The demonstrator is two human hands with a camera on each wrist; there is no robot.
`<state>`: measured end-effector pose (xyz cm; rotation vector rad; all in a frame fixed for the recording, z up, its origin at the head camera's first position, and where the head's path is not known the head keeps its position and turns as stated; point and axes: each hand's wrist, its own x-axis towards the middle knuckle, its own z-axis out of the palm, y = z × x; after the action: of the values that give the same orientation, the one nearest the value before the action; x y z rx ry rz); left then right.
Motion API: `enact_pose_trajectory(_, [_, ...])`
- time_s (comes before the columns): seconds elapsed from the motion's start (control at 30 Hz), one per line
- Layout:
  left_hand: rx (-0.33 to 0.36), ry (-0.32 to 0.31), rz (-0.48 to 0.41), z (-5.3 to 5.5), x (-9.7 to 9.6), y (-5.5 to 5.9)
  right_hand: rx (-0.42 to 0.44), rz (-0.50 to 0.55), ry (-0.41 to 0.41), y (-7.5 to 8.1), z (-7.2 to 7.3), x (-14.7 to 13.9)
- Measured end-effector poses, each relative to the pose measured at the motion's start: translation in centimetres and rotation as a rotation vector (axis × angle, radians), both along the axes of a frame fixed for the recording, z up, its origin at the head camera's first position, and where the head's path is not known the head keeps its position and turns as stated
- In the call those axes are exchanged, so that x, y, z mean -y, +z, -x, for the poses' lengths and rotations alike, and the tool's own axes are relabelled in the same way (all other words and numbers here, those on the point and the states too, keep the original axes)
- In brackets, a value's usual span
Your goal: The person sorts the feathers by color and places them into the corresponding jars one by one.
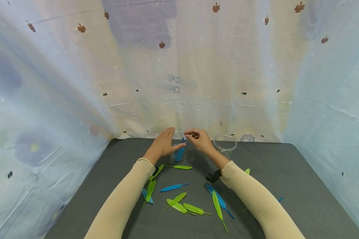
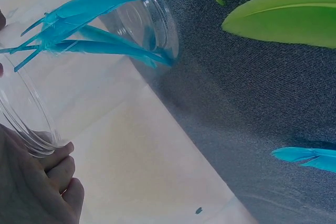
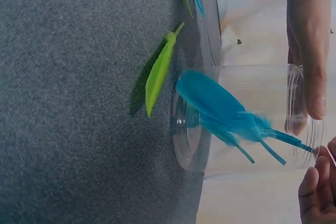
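My left hand (image 1: 164,141) holds a clear jar (image 3: 262,90) at its rim, the thumb across the near side and the other fingers round the back. Inside the jar several blue feathers (image 3: 210,95) lean with their quills toward the mouth. At the rim my right hand (image 1: 199,139) pinches the quill end of one blue feather between thumb and fingertips. The left wrist view has only the right fingertips, at its left edge. The jar stands upright on the dark table (image 1: 197,229), near the back edge.
A second clear jar (image 1: 225,142) stands right of my right hand. Loose green feathers (image 1: 182,167) and blue feathers (image 1: 172,188) lie scattered between and around my forearms. A patterned curtain (image 1: 197,66) hangs behind the table, and more hangs along both sides.
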<state>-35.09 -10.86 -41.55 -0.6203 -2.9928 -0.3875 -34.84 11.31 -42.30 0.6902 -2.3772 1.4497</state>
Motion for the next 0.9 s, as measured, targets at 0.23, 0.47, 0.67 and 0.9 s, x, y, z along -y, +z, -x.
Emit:
enact_pose_trajectory(0.23, [0.007,0.004,0.005,0.2,-0.1,-0.1,-0.009,0.037,-0.045,0.4,-0.5,-0.5])
enact_pose_trajectory(0.47, [0.017,0.01,0.007,0.3,0.0,0.2,-0.052,0.089,-0.043,1.3,-1.6,-1.7])
enact_pose_trajectory(0.67, [0.016,0.004,0.011,0.2,0.0,0.5,-0.071,0.119,-0.016,2.5,-3.6,-2.9])
enact_pose_trajectory(0.9, [0.028,0.003,0.014,0.2,-0.1,0.3,-0.061,0.111,-0.042,3.6,-6.8,-4.3])
